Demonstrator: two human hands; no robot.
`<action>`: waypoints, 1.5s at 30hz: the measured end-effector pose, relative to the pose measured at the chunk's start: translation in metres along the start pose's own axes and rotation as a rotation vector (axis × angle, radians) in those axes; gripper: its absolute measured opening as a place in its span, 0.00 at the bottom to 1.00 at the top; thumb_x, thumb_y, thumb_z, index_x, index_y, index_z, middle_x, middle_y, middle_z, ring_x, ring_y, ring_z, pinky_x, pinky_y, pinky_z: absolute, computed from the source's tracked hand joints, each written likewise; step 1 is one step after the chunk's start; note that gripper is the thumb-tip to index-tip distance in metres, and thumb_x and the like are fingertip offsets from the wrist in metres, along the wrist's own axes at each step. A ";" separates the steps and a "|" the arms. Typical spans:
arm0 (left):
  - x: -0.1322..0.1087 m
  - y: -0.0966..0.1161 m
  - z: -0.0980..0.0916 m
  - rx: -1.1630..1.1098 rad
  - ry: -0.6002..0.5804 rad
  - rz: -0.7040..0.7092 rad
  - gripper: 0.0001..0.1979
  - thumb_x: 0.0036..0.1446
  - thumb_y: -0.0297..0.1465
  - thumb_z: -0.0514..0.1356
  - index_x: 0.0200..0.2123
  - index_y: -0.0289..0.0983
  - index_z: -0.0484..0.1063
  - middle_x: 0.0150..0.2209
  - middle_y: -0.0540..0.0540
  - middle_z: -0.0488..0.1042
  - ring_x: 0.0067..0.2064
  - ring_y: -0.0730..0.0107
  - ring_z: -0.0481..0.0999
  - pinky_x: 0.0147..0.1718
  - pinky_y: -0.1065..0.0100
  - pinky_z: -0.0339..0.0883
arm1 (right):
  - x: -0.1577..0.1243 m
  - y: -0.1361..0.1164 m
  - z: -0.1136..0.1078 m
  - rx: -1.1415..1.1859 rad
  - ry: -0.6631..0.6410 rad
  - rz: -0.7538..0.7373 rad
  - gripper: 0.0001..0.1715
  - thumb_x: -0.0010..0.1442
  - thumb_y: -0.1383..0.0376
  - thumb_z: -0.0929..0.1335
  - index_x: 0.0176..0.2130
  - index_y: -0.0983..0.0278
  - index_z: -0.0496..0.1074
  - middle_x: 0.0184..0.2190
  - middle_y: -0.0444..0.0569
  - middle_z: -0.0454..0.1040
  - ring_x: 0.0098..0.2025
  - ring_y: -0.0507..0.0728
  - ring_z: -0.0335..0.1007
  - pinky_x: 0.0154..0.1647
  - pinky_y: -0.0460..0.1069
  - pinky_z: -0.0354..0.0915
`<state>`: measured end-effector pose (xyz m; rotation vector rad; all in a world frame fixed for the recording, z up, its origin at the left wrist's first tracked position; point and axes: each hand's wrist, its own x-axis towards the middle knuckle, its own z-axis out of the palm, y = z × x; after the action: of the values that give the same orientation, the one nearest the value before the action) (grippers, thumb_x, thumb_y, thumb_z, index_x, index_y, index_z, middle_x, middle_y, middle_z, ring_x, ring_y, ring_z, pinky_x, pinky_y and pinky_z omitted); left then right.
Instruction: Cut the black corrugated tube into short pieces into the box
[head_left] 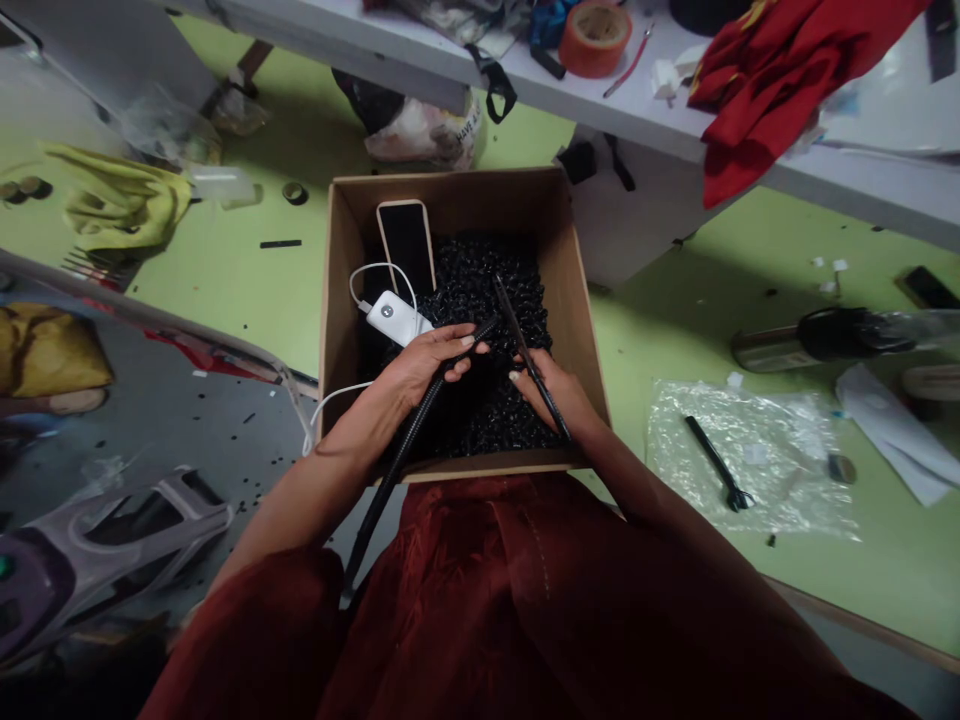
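**Dark red cloth garment (480, 600) filling the foreground, two hands busy over one box**

Two bare hands are reaching over one open brown cardboard box (586, 340). The left hand (435, 358) is holding one ribbed black flexible tube (414, 430), which is slanting from above the box's contents past its near edge. The right hand (556, 390) is gripping one long, slim dark tool (512, 312). Inside the box, small black pieces (491, 258), too many to count, are lying heaped; one dark-screened phone with a pale rim (407, 240) is resting toward the far left, with one white rounded plastic device (391, 314) sitting near it.
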<state>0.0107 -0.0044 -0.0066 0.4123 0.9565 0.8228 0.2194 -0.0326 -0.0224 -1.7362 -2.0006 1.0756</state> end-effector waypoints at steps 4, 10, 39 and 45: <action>0.002 0.001 0.000 0.021 0.060 0.039 0.07 0.50 0.23 0.62 0.35 0.29 0.72 0.31 0.42 0.77 0.20 0.83 0.64 0.14 0.78 0.51 | 0.001 0.002 0.002 -0.011 0.002 -0.048 0.20 0.60 0.56 0.62 0.50 0.61 0.65 0.37 0.51 0.76 0.39 0.61 0.74 0.40 0.52 0.66; 0.005 -0.001 0.000 0.045 0.063 0.140 0.07 0.53 0.28 0.61 0.35 0.31 0.70 0.30 0.45 0.75 0.20 0.83 0.64 0.13 0.78 0.49 | 0.001 0.003 0.003 -0.016 -0.012 -0.100 0.22 0.60 0.55 0.63 0.52 0.60 0.64 0.38 0.50 0.75 0.40 0.60 0.72 0.42 0.53 0.66; -0.004 -0.004 0.016 0.305 0.212 0.338 0.06 0.57 0.27 0.57 0.38 0.34 0.71 0.30 0.50 0.74 0.21 0.82 0.64 0.17 0.76 0.54 | -0.003 -0.006 -0.005 0.047 -0.176 -0.047 0.28 0.58 0.54 0.65 0.55 0.63 0.61 0.43 0.51 0.75 0.41 0.58 0.72 0.42 0.51 0.65; -0.002 -0.009 0.017 0.332 0.166 0.289 0.06 0.57 0.26 0.57 0.39 0.33 0.71 0.30 0.49 0.74 0.21 0.82 0.65 0.17 0.76 0.56 | -0.002 -0.004 -0.005 0.054 -0.182 -0.069 0.27 0.58 0.55 0.65 0.54 0.62 0.61 0.42 0.51 0.75 0.40 0.58 0.73 0.40 0.51 0.66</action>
<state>0.0282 -0.0111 -0.0016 0.7915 1.2119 0.9722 0.2199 -0.0332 -0.0156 -1.5804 -2.0993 1.2934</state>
